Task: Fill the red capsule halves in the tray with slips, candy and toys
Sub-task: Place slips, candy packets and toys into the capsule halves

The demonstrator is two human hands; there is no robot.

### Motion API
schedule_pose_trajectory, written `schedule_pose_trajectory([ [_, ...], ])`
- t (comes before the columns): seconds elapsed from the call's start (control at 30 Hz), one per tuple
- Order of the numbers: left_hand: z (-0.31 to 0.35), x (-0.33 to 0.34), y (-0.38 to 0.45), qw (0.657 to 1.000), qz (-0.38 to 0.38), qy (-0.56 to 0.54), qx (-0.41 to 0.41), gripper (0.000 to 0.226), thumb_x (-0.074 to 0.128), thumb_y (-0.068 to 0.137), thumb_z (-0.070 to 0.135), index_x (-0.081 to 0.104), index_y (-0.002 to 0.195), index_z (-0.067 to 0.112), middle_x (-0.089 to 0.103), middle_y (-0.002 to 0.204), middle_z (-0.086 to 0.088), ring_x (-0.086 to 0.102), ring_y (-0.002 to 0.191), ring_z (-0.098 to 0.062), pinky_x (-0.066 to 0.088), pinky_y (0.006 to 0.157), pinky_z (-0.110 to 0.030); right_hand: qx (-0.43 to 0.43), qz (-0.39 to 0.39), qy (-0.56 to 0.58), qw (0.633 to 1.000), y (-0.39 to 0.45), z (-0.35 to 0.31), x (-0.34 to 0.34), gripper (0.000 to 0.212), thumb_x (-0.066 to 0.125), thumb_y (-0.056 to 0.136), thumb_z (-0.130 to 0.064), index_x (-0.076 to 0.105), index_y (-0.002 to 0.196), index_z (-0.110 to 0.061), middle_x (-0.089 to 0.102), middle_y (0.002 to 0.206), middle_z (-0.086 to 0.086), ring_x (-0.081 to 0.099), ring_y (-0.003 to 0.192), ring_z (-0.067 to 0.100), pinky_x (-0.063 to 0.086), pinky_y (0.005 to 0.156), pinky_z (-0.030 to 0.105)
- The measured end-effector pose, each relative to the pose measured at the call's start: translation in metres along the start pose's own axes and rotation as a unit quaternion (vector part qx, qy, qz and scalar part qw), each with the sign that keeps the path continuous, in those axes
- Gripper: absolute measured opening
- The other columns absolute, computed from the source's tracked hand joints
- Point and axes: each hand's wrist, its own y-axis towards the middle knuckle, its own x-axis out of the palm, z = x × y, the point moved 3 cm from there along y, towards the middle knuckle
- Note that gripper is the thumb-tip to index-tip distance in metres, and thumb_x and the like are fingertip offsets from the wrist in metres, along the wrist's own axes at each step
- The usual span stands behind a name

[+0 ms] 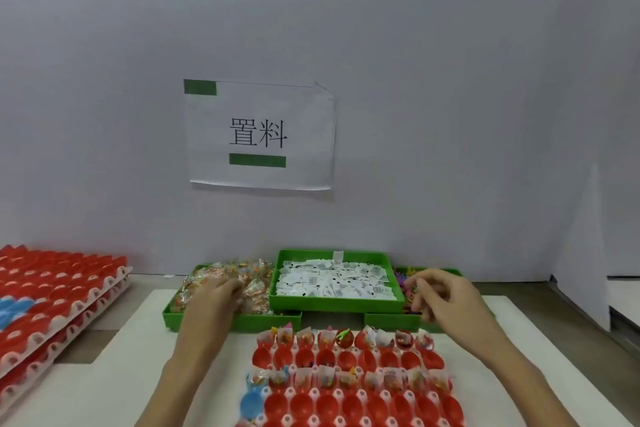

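— What could go wrong here?

— My left hand [217, 291] is buried in the candy bin [227, 317], fingers curled into the wrappers; I could drag extras out. My right hand [437, 291] hovers at the toy bin [391, 321], fingers loosely bent; whether it pinches anything, I cannot tell.

— And the tray?

— The red capsule tray [349, 381] sits nearest me, some rows stuffed, others bare. Slips [334, 279] wait between the bins.

— The room?

— White table [114, 388], grey wall, a taped paper sign [259, 135], stacked trays [52, 305] left.
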Motion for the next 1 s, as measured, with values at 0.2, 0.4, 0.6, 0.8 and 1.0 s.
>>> schedule_pose_trajectory([
  [0.2,-0.004,-0.012,0.006,0.998,0.067,0.011,0.014,0.014,0.079,0.083,-0.006,0.079,0.096,0.000,0.077,0.091,-0.015,0.068,0.084,-0.040,0.056,0.072,-0.051,0.029,0.032,-0.238,0.970,0.035,0.036,0.005,0.021,0.062,0.100,-0.013,0.075,0.116,-0.019,0.074,0.109,-0.004,0.068,0.095,0.011,0.049,0.085,0.020],
  [0.4,0.012,-0.018,0.010,0.996,0.080,-0.033,0.026,0.014,0.079,0.084,-0.006,0.079,0.097,-0.002,0.076,0.088,-0.016,0.069,0.071,-0.037,0.057,0.065,-0.046,0.067,-0.096,-0.302,0.946,0.056,0.062,0.013,0.025,0.077,0.089,-0.028,0.077,0.114,-0.020,0.076,0.109,-0.003,0.063,0.088,0.003,0.051,0.084,0.017],
  [0.6,0.025,-0.028,0.015,0.989,0.088,-0.116,-0.003,0.015,0.079,0.086,-0.001,0.079,0.101,0.002,0.075,0.078,-0.006,0.068,0.059,-0.021,0.059,0.066,-0.040,0.070,-0.088,-0.288,0.951,0.062,0.060,0.012,0.009,0.082,0.084,-0.023,0.078,0.091,-0.020,0.070,0.091,-0.007,0.059,0.081,0.002,0.045,0.073,0.015],
  [0.8,0.035,-0.030,0.019,0.978,0.051,-0.192,-0.058,0.018,0.077,0.090,0.008,0.079,0.107,0.013,0.076,0.078,0.004,0.070,0.061,-0.005,0.057,0.064,-0.022,0.042,-0.020,-0.278,0.959,0.051,0.055,0.012,0.004,0.076,0.090,-0.023,0.079,0.093,-0.023,0.072,0.101,-0.008,0.056,0.089,0.005,0.049,0.091,0.027],
  [1.0,0.062,-0.038,0.025,0.944,-0.002,-0.320,-0.077,0.021,0.076,0.091,0.007,0.079,0.108,0.020,0.078,0.090,0.006,0.075,0.072,-0.006,0.058,0.069,-0.014,0.003,0.087,-0.151,0.985,0.038,0.038,-0.004,0.004,0.074,0.092,-0.020,0.077,0.094,-0.019,0.074,0.091,-0.009,0.067,0.085,0.006,0.056,0.083,0.029],
])
